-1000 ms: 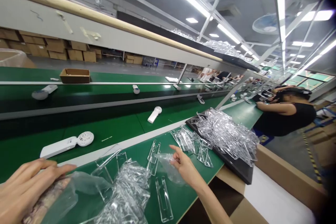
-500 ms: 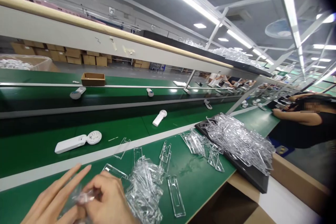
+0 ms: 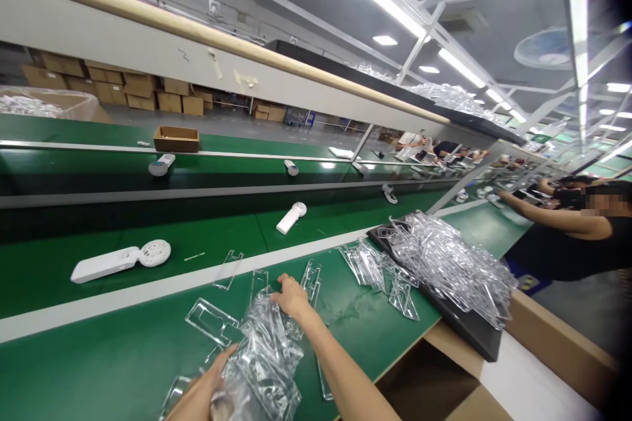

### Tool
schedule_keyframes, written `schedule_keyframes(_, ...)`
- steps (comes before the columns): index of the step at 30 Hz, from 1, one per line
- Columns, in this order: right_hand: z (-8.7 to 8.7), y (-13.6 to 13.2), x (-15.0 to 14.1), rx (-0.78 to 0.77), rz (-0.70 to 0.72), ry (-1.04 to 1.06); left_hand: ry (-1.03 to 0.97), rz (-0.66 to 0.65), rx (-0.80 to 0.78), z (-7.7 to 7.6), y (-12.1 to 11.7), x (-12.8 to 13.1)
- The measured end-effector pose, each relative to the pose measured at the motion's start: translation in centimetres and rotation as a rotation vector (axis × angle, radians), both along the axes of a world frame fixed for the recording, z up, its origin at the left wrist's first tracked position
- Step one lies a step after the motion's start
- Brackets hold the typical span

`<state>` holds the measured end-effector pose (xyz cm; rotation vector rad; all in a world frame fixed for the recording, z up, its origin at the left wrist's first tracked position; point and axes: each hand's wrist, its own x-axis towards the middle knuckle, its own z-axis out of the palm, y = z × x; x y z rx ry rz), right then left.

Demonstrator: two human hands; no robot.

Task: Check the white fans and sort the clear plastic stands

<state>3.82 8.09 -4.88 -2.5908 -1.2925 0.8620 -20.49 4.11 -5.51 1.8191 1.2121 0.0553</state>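
A heap of clear plastic frames (image 3: 269, 368) lies on the green work surface in front of me. At the heap's left side is my left hand (image 3: 210, 381), with a finger stretched out along it; clear plastic hides its lower part. My right hand (image 3: 295, 300) reaches over the heap's far right edge, thumb and fingers apart and touching the pieces. Loose clear frames lie around it, such as a flat clear frame (image 3: 212, 321) to the left and an upright-lying clear frame (image 3: 324, 375) partly behind my right forearm.
White handheld fans (image 3: 121, 262) lie on the green conveyor belt (image 3: 207, 227) beyond a pale rail. To the right, a black tray (image 3: 464, 319) holds a big pile of clear frames, beside an open cardboard box (image 3: 424, 375). A co-worker (image 3: 563, 237) stands further right.
My hands were together at lower left with crumpled clear plastic between them. They have moved right and spread to either side of the heap. The white fans near me have shifted left.
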Motion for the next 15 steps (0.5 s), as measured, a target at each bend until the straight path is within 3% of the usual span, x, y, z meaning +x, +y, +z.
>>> schedule_keyframes(3, -1.0, 0.3, -0.5, -0.077, 0.068, -0.014, 0.129, -0.109, -0.091, -1.7, 1.1, 3.9)
schedule_keyframes(6, -1.2, 0.3, -0.8, -0.098, 0.119, -0.009, 0.24, -0.124, -0.065, -2.3, 2.3, 6.0)
schedule_keyframes(10, -1.4, 0.0, -0.4, -0.058, 0.166, 0.071, 0.315, -0.121, 0.009, -1.7, 3.2, 7.2)
schedule_keyframes(15, -1.5, -0.7, 0.6, 0.125, 0.153, 0.259, 0.328, -0.088, 0.041, -1.7, 4.0, 7.7)
